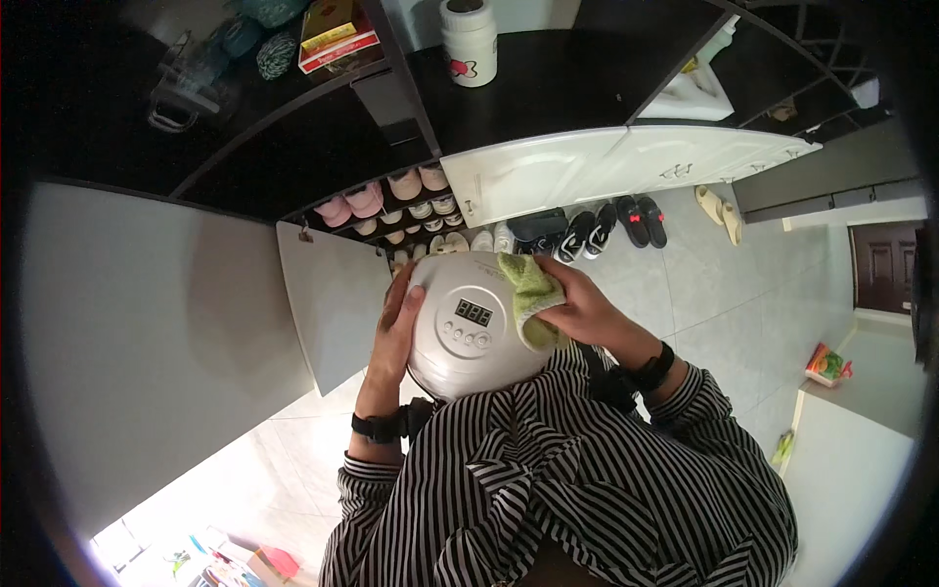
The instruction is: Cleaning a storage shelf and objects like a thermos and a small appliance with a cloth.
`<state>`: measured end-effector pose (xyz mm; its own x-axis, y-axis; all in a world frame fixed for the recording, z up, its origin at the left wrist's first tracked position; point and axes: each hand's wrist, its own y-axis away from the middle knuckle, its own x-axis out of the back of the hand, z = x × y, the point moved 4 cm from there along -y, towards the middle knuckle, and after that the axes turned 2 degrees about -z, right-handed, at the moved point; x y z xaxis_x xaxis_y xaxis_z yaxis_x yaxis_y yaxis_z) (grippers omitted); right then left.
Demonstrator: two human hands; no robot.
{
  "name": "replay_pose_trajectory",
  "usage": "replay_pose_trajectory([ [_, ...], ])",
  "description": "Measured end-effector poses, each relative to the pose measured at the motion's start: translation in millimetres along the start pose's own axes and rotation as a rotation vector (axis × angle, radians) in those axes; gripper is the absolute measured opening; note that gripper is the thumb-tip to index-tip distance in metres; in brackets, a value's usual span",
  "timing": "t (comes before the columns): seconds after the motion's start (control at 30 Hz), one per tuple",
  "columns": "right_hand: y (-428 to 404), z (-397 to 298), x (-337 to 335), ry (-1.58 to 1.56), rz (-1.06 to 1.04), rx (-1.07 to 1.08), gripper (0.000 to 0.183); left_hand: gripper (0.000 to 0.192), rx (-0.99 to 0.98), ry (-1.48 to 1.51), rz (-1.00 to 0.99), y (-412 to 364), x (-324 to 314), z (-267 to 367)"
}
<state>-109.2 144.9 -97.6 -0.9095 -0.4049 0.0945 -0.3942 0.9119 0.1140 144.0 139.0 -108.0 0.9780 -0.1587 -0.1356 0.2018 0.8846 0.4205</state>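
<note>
A white nail-curing lamp (440, 359) with a dark digital display and several small buttons is held close against my striped shirt. My left hand (400, 319) grips its left side, the thumb lying on the top shell. On the other side, my right hand (587, 304) holds a folded green cloth (534, 293) against the lamp's upper right. The fingers of both hands are partly hidden behind the lamp and the cloth.
Ahead, an open white cabinet door (337, 308) stands beside racks of shoes (403, 183). More shoes and slippers (642, 220) lie on the tiled floor. Black shelves above hold a white jar (469, 48), boxes (337, 37) and yarn (277, 57). A packet (827, 365) rests at right.
</note>
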Motion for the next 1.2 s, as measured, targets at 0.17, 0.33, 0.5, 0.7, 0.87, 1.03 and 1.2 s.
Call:
replay_pose_trajectory([
  [0.17,1,-15,-8,0.06,0.041,0.072,0.06,0.071,-0.024,-0.092,-0.029,-13,17,-16],
  [0.33,-7,11,-14,0.11,0.124,-0.076,0.058,0.061,-0.04,-0.194,-0.069,-20,19,-17],
  [0.5,-6,16,-8,-0.072,0.064,-0.324,0.066,0.056,-0.036,-0.199,-0.035,-19,17,-28],
  [0.7,8,8,-8,-0.03,0.021,-0.007,0.067,0.056,-0.014,-0.198,-0.014,-14,14,-24],
  [0.87,-4,5,-11,0.108,0.084,-0.162,0.062,0.055,-0.072,-0.282,-0.001,-13,13,-15],
  [1.03,1,8,-10,-0.13,0.051,-0.234,0.066,0.053,-0.076,-0.265,0.02,-9,14,-18],
  [1.2,13,7,-4,0.052,0.026,0.046,0.069,0.06,-0.069,-0.217,-0.004,1,2,-1],
])
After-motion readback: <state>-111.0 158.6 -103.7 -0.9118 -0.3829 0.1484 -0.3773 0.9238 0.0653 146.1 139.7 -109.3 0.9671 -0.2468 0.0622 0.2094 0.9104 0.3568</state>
